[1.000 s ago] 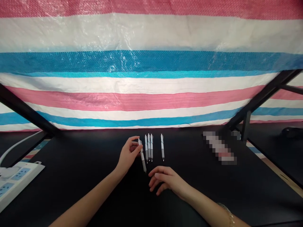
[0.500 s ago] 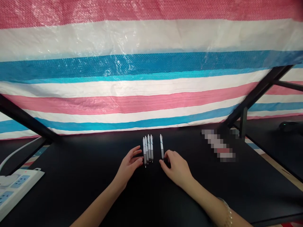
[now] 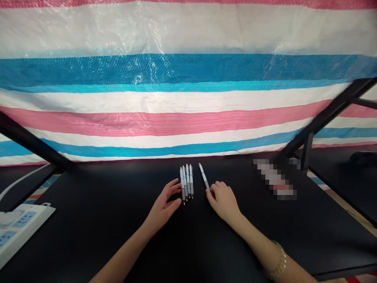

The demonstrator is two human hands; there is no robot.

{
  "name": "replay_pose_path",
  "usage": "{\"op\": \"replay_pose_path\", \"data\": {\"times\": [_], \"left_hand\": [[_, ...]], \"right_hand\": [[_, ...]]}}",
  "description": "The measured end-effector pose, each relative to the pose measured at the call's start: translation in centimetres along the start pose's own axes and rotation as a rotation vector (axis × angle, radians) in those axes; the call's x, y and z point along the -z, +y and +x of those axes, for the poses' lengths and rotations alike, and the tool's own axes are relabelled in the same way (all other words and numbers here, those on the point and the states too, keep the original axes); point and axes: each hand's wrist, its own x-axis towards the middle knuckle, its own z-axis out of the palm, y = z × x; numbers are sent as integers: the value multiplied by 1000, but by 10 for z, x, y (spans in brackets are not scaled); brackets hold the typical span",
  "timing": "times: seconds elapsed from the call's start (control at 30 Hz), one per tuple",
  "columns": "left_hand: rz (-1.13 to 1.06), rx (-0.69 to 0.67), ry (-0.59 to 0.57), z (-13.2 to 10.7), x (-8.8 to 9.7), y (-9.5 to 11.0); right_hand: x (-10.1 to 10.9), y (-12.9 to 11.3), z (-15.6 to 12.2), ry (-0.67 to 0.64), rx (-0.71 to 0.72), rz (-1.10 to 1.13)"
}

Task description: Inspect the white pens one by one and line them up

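Note:
Several white and grey click pens (image 3: 186, 182) lie side by side in a row on the black table (image 3: 123, 188), their clickers toward the far edge. Beside their left end rests my left hand (image 3: 165, 202), fingers apart, thumb and fingertips close to the outermost pen; whether they touch it I cannot tell. One more pen (image 3: 203, 174) lies apart, right of the row, tilted with its upper end leaning left. My right hand (image 3: 225, 202) pinches its near end between thumb and fingers, which hide the tip.
A white power strip (image 3: 32, 224) with a cable sits at the left edge. Toward the right lies a pixelated, blurred item (image 3: 273, 179). Black frame bars (image 3: 326, 114) slant at both sides, and a striped plastic sheet (image 3: 188, 102) hangs behind the table.
The lone pen has turned from nearly upright in view to slanted, as my right hand moved its near end rightward. My left hand stays by the row. The view shifted slightly.

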Motion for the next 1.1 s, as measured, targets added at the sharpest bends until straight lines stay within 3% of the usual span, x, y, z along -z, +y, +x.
{"op": "replay_pose_path", "data": {"times": [0.23, 0.37, 0.5, 0.63, 0.73, 0.83, 0.93, 1.03, 1.1], "left_hand": [[-94, 35, 50, 0, 2, 2], [-307, 131, 97, -2, 1, 6], [-492, 167, 130, -2, 0, 9], [-578, 103, 128, -2, 1, 7], [-599, 134, 133, -3, 2, 4], [-587, 182, 130, -4, 3, 3], [-546, 209, 47, -6, 2, 5], [-458, 203, -15, -8, 0, 8], [-383, 166, 10, -9, -2, 9]], "right_hand": [[14, 7, -2, 47, -96, 232], [26, -7, -11, 22, -83, 636], [23, -27, -26, -358, -64, 1075], [6, -37, -41, -768, -229, 1496], [-2, -37, -46, -945, -304, 1685], [-3, -35, -46, -1027, -300, 1722], [-2, -33, -45, -1108, -275, 1675], [-2, -34, -45, -1128, -237, 1524], [0, -35, -46, -1076, -212, 1351]]}}
